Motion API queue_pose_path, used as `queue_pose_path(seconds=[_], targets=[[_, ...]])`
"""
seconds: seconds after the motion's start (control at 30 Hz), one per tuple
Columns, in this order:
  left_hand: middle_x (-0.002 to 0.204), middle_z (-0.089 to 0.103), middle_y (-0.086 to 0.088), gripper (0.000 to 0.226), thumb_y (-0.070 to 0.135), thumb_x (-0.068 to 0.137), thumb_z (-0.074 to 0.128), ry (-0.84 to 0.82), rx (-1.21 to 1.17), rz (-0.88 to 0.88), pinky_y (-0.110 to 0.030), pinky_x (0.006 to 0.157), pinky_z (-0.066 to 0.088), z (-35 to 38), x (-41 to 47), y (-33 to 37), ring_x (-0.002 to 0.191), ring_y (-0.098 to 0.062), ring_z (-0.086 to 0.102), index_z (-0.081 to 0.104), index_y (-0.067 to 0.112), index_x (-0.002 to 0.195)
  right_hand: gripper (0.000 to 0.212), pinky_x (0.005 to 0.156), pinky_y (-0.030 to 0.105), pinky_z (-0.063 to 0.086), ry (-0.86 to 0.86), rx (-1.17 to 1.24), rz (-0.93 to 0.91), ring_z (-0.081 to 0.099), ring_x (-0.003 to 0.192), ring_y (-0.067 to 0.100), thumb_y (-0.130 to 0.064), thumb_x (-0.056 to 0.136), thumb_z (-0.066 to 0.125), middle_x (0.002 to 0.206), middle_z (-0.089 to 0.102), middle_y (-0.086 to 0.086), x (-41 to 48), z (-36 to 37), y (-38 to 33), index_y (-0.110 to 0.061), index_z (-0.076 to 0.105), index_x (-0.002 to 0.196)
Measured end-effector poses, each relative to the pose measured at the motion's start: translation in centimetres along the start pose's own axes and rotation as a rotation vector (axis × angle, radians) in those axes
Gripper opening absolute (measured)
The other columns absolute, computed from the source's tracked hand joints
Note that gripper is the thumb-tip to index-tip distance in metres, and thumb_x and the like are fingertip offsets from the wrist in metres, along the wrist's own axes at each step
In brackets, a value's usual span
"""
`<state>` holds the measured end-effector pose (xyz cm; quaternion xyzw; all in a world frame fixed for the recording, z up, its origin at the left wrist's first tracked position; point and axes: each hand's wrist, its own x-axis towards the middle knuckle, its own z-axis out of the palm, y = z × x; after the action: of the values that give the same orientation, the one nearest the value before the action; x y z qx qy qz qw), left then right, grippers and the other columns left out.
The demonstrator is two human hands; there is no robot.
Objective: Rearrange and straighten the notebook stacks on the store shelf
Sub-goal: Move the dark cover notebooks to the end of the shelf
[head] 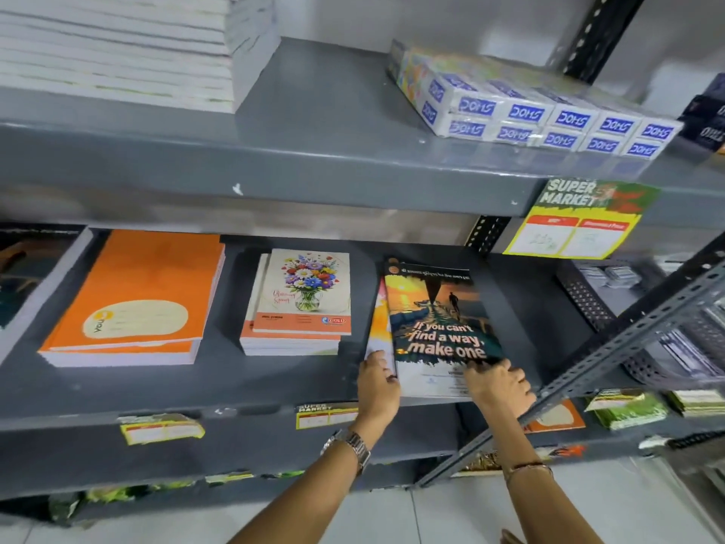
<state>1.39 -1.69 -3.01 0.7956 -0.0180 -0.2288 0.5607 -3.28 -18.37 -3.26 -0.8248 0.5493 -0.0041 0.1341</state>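
On the grey middle shelf (pixel 274 390) lie three notebook stacks. An orange stack (pixel 133 300) is at the left and a flower-cover stack (pixel 302 300) in the middle. At the right lies a sunset-cover notebook (pixel 439 320) reading "If you can't find a way, make one", askew over another notebook (pixel 381 327) that shows at its left. My left hand (pixel 376 386) grips the near left corner of this pile. My right hand (pixel 498 386) holds the near right edge of the sunset-cover notebook, fingers on its cover.
The upper shelf (pixel 314 123) holds a tall white paper stack (pixel 117 49) at left and wrapped Doms boxes (pixel 541 111) at right. A Super Market price tag (pixel 580 217) hangs from its lip. A slanted metal rack bar (pixel 612 347) crosses at right. A dark book (pixel 27 268) lies far left.
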Motion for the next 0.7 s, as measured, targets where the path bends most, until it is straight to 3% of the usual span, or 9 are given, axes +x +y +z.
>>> queue_pose_path(seconds=[0.03,0.1,0.23,0.33,0.43,0.47,0.53,0.63,0.7], targets=[[0.071,0.05,-0.011,0.036,-0.01,0.079,0.045,0.01,-0.014,-0.019,-0.038,0.074,0.046,-0.1,-0.2,-0.1,0.076,-0.027,0.053,0.042,-0.017,0.115,0.073,0.104,0.042,0.03,0.003,-0.004,-0.006,0.038,0.126,0.038,-0.052,0.079,0.052,0.136,0.042,0.024,-0.1,-0.2,0.2,-0.002,0.038,0.129],[0.071,0.05,0.007,0.043,-0.001,0.079,0.058,-0.025,-0.059,-0.062,-0.029,0.082,0.045,-0.9,-0.7,0.1,0.084,-0.018,0.054,0.046,-0.004,0.121,0.078,0.104,0.042,0.031,-0.014,0.027,0.003,0.038,0.126,0.039,-0.055,0.076,0.057,0.135,0.042,0.024,0.1,-0.4,0.8,0.0,0.041,0.128],[0.117,0.064,-0.012,0.069,0.011,0.071,0.075,-0.148,-0.086,-0.143,-0.029,0.096,0.045,-3.1,-0.5,0.7,0.109,-0.023,0.059,0.043,0.003,0.131,0.049,0.095,0.044,0.042,-0.117,0.35,0.012,0.049,0.116,0.042,-0.033,0.082,0.062,0.125,0.055,0.025,0.2,-0.5,2.9,-0.001,0.056,0.118],[0.117,0.066,-0.012,0.062,0.008,0.067,0.077,-0.217,-0.075,-0.125,-0.034,0.098,0.049,-4.1,-0.4,1.3,0.11,-0.024,0.061,0.053,0.006,0.124,0.025,0.091,0.039,0.049,-0.202,0.818,0.157,0.063,0.1,0.031,-0.01,0.079,0.069,0.121,0.061,0.018,0.0,-0.7,4.1,-0.006,0.062,0.102],[0.106,0.066,-0.003,0.054,0.009,0.065,0.078,-0.24,-0.117,-0.031,-0.034,0.096,0.051,-5.2,-1.0,1.9,0.104,-0.019,0.061,0.06,0.01,0.116,0.027,0.052,0.014,0.056,-0.284,1.198,0.228,0.068,0.053,0.008,0.001,0.077,0.067,0.107,0.062,0.014,-1.6,-1.6,4.6,-0.01,0.06,0.101],[0.1,0.064,0.001,0.052,0.008,0.067,0.077,-0.241,-0.143,-0.008,-0.032,0.094,0.05,-5.7,-1.1,2.1,0.101,-0.017,0.06,0.06,0.011,0.116,0.03,0.045,0.012,0.053,-0.292,1.245,0.23,0.066,0.053,0.009,0.001,0.078,0.067,0.101,0.063,0.012,-2.6,-2.3,4.2,-0.01,0.06,0.105],[0.089,0.059,0.006,0.047,0.003,0.07,0.073,-0.24,-0.194,0.032,-0.028,0.088,0.051,-7.4,-1.4,2.6,0.094,-0.014,0.056,0.06,0.011,0.114,0.031,0.054,0.015,0.054,-0.29,1.312,0.229,0.061,0.064,0.012,0.001,0.079,0.065,0.088,0.064,0.007,-4.7,-3.1,3.1,-0.008,0.06,0.109],[0.102,0.065,-0.003,0.044,-0.001,0.073,0.069,-0.265,-0.211,0.097,-0.02,0.077,0.055,-11.4,-1.5,2.8,0.097,-0.017,0.06,0.058,0.009,0.115,0.036,0.061,0.019,0.049,-0.308,1.354,0.137,0.062,0.065,0.009,-0.002,0.08,0.065,0.065,0.071,-0.006,-8.0,-3.8,0.3,-0.007,0.059,0.115],[0.106,0.063,-0.007,0.044,-0.003,0.073,0.068,-0.228,-0.206,0.137,-0.025,0.082,0.052,-15.6,-1.1,1.9,0.097,-0.018,0.059,0.058,0.008,0.115,0.042,0.07,0.024,0.044,-0.335,1.356,0.052,0.063,0.085,0.014,-0.007,0.079,0.069,0.088,0.074,-0.003,-10.4,-3.6,-2.8,-0.007,0.058,0.119]])
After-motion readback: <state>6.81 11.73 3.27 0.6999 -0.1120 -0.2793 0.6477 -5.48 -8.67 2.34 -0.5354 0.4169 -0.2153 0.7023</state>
